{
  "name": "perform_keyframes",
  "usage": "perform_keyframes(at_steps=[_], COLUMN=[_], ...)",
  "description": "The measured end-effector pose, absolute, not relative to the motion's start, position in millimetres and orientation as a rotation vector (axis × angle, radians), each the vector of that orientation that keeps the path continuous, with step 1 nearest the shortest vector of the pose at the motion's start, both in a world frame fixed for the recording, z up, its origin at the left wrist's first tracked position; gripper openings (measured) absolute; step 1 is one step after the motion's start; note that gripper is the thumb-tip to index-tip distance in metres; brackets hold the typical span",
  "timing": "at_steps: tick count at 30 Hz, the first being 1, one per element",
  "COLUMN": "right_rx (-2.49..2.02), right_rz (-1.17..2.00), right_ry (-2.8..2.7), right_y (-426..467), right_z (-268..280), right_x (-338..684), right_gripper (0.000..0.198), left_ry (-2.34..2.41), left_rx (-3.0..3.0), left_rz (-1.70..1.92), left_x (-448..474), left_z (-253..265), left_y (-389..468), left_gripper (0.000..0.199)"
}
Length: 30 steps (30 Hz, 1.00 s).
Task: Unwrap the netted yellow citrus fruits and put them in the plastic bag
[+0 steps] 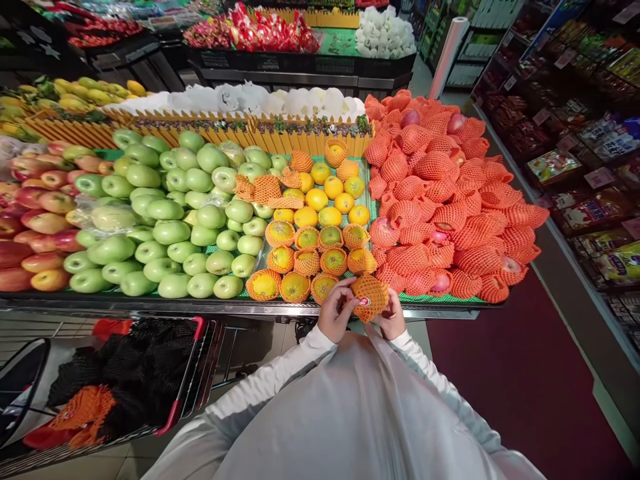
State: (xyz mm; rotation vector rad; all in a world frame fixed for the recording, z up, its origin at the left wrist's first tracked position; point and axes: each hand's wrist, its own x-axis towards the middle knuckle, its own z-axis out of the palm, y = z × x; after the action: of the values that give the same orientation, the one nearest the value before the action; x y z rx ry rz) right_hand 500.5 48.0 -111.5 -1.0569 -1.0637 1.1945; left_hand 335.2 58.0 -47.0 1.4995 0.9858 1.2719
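Observation:
An orange wrapped in an orange foam net (373, 301) is held between my two hands, just in front of the stand's near edge. My left hand (336, 313) grips it from the left, its thumb by a small red and white sticker. On the other side, my right hand (393, 316) closes round the fruit, its fingers partly hidden. Right beyond lie rows of oranges (306, 237), the nearer ones in foam nets and several farther back bare. Loose foam nets (267, 190) rest between these oranges and the green apples.
Green apples (167, 232) and red apples (47, 200) fill the left. Fruit in red foam nets (435, 200) is heaped at right. A shopping cart (173, 417) with black and orange nets stands at lower left. Packaged goods line a shelf (590, 180) on the right.

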Motion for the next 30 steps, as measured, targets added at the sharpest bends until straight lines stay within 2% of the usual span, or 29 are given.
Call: perform_keyframes(at_steps=[4,11,16,17,19,22,27,30], right_rx=[-1.048,-0.997,-0.961,-0.979,-1.003,-1.003,-0.957,-1.098], right_rz=[1.283,1.286,1.321,1.299,1.261,1.361,1.582,1.434], right_ry=[-1.035,-1.081,-1.132,-1.169,-1.214,-1.085,-0.944,-1.137], right_y=[46,45,41,40,35,24,14,25], right_z=[-107,-105,-109,-108,-102,-93,-93,-94], right_x=[499,496,498,498,499,501,499,501], right_gripper=[0.09,0.084,0.08,0.078,0.075,0.078,0.088,0.08], left_ry=[1.03,1.226,0.93,0.902,0.899,0.831,0.82,0.961], left_rx=[1.345,1.182,0.908,0.877,0.884,1.076,1.703,2.094], left_rz=[1.397,1.365,0.933,0.899,0.994,1.149,1.01,0.808], left_x=[336,331,332,333,334,333,324,319], left_z=[-54,-64,-61,-60,-59,-57,-53,-62], left_y=[58,60,45,43,40,40,43,47], left_gripper=[0.023,0.045,0.087,0.089,0.081,0.069,0.088,0.098])
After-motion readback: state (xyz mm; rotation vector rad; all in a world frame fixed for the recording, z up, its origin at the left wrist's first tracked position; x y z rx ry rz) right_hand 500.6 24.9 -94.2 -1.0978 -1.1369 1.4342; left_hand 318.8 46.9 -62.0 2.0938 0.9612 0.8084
